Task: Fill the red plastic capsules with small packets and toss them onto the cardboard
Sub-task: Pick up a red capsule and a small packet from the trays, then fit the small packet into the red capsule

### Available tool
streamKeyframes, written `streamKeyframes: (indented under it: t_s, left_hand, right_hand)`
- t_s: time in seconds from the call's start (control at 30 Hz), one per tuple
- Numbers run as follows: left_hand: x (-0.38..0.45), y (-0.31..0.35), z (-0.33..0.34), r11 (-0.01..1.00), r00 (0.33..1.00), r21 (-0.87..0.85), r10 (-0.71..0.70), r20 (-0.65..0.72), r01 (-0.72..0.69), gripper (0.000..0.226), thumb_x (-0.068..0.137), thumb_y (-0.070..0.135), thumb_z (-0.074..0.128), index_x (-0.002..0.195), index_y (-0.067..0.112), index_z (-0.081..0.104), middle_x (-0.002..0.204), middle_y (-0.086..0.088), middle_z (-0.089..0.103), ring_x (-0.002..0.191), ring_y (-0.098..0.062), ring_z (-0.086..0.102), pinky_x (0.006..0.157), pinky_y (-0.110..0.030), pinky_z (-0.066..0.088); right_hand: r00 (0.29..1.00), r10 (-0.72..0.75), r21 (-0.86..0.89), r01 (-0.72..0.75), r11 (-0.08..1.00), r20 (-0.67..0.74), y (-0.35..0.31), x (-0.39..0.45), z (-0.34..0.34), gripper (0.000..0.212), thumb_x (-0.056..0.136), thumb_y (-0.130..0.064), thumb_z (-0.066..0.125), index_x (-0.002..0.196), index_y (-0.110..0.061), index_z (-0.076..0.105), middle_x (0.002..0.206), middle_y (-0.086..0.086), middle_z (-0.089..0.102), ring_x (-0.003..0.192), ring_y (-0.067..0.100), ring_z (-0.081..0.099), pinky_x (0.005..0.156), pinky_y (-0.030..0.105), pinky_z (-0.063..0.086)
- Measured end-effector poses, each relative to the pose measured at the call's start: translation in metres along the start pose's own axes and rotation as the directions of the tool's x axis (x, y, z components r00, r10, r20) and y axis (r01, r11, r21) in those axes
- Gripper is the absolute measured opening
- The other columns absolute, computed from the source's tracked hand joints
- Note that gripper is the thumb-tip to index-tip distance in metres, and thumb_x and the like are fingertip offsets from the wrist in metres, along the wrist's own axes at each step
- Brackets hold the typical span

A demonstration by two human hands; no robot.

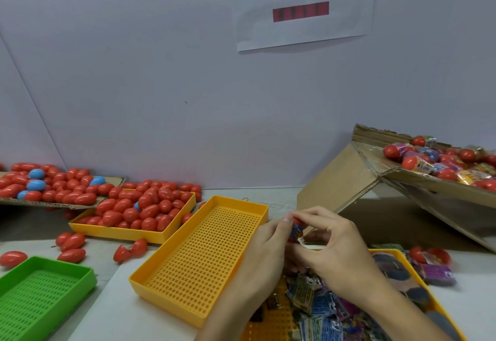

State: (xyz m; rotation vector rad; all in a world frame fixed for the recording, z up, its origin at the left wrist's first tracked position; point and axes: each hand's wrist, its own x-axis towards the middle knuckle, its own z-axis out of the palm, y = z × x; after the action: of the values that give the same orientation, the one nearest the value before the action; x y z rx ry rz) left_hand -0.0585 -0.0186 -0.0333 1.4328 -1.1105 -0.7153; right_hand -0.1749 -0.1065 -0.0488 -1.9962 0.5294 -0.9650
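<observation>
A red capsule sits between both hands, just above the near right of the bench, with a blue packet showing at its open side. The left hand curls its fingers round the capsule from the left. The right hand has its grip together on the capsule and packet, thumb and forefinger pinching from the right.

Directly below the hands, a yellow tray holds a heap of loose packets. Left of the hands lies a perforated yellow tray with nothing visible in it. Farther left, another yellow tray is piled with closed red capsules. Loose ones and one opened pair lie on the bench beside it. At far left, flat cardboard carries more red capsules and a few blue ones. A green tray sits at the near left corner. At far right, a tilted cardboard box holds capsules mixed with packets. A paper sign hangs on the wall.
</observation>
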Motion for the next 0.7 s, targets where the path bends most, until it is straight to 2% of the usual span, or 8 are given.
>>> streamKeyframes:
  t_s: [0.1, 0.2, 0.27, 0.33, 0.43, 0.53, 0.6, 0.7]
  left_hand:
    - [0.000, 0.006, 0.002, 0.993, 0.998, -0.110, -0.052, -0.029, 0.048, 0.040, 0.105, 0.029, 0.044, 0.083, 0.029, 0.078, 0.067, 0.007, 0.070, 0.061, -0.007, 0.064, 0.054, -0.026, 0.052]
    - [0.000, 0.012, 0.003, 0.905, 0.987, -0.410, -0.151, -0.050, 0.118, 0.031, 0.103, 0.019, 0.048, 0.091, 0.012, 0.075, 0.065, 0.003, 0.070, 0.058, -0.012, 0.066, 0.049, -0.026, 0.051]
    - [0.001, 0.015, 0.001, 0.753, 0.969, -0.640, -0.242, -0.050, 0.154, 0.028, 0.102, 0.018, 0.048, 0.097, -0.004, 0.065, 0.065, -0.008, 0.066, 0.055, -0.018, 0.062, 0.048, -0.028, 0.051]
    - [0.002, 0.017, -0.005, 0.541, 0.948, -0.825, -0.319, -0.020, 0.164, 0.035, 0.103, 0.020, 0.045, 0.100, -0.009, 0.063, 0.070, -0.017, 0.064, 0.056, -0.021, 0.061, 0.050, -0.028, 0.054]
    - [0.003, 0.017, -0.014, 0.367, 0.927, -0.920, -0.374, -0.007, 0.141, 0.037, 0.103, 0.022, 0.044, 0.107, -0.011, 0.061, 0.077, -0.020, 0.065, 0.062, -0.022, 0.063, 0.051, -0.026, 0.056]
    - [0.004, 0.013, -0.023, 0.359, 0.902, -0.925, -0.429, -0.047, 0.123, 0.032, 0.098, 0.013, 0.054, 0.112, -0.015, 0.060, 0.095, -0.026, 0.068, 0.081, -0.029, 0.069, 0.057, -0.027, 0.060]
    - [0.005, 0.009, -0.035, 0.421, 0.866, -0.900, -0.486, -0.117, 0.115, 0.029, 0.092, 0.006, 0.061, 0.115, -0.013, 0.060, 0.113, -0.029, 0.064, 0.097, -0.034, 0.068, 0.060, -0.029, 0.061]
    - [0.012, 0.012, -0.045, 0.568, 0.805, -0.813, -0.537, -0.252, 0.124, 0.028, 0.089, 0.005, 0.067, 0.113, -0.007, 0.060, 0.118, -0.026, 0.060, 0.102, -0.033, 0.067, 0.069, -0.032, 0.059]
  right_hand:
    - [0.999, -0.016, -0.055, 0.014, 0.998, -0.035, -0.002, 0.000, 0.000, 0.048, 0.078, -0.021, 0.083, 0.117, -0.044, 0.066, 0.108, -0.023, 0.063, 0.095, 0.011, 0.064, 0.081, 0.028, 0.055]
    - [0.997, -0.027, 0.003, 0.028, 1.000, -0.067, -0.004, 0.000, 0.000, 0.051, 0.079, -0.025, 0.082, 0.124, -0.042, 0.063, 0.112, -0.023, 0.062, 0.100, 0.008, 0.062, 0.084, 0.030, 0.054]
    - [0.994, -0.008, 0.108, 0.020, 0.994, -0.110, -0.005, 0.000, -0.001, 0.052, 0.080, -0.034, 0.079, 0.129, -0.039, 0.061, 0.110, -0.020, 0.063, 0.106, 0.009, 0.061, 0.085, 0.034, 0.055]
    - [0.985, 0.018, 0.186, 0.014, 0.983, -0.170, -0.006, 0.001, -0.003, 0.049, 0.077, -0.044, 0.071, 0.124, -0.036, 0.063, 0.106, -0.018, 0.064, 0.107, 0.008, 0.061, 0.086, 0.038, 0.056]
    - [0.980, 0.035, 0.189, 0.003, 0.982, -0.197, -0.007, 0.001, -0.004, 0.040, 0.078, -0.046, 0.065, 0.117, -0.037, 0.066, 0.105, -0.016, 0.067, 0.105, 0.005, 0.062, 0.089, 0.038, 0.056]
    - [0.983, 0.059, 0.181, -0.027, 0.983, -0.171, -0.007, 0.000, -0.003, 0.028, 0.087, -0.035, 0.066, 0.115, -0.038, 0.065, 0.107, -0.018, 0.067, 0.105, 0.005, 0.062, 0.090, 0.041, 0.056]
    - [0.986, 0.082, 0.163, -0.058, 0.985, -0.146, -0.004, 0.000, -0.003, 0.028, 0.092, -0.022, 0.066, 0.116, -0.037, 0.065, 0.107, -0.022, 0.065, 0.106, 0.004, 0.061, 0.090, 0.038, 0.055]
    - [0.987, 0.114, 0.140, -0.098, 0.985, -0.111, -0.001, -0.001, -0.004, 0.030, 0.095, -0.017, 0.064, 0.114, -0.041, 0.064, 0.105, -0.028, 0.061, 0.105, 0.001, 0.059, 0.086, 0.027, 0.052]
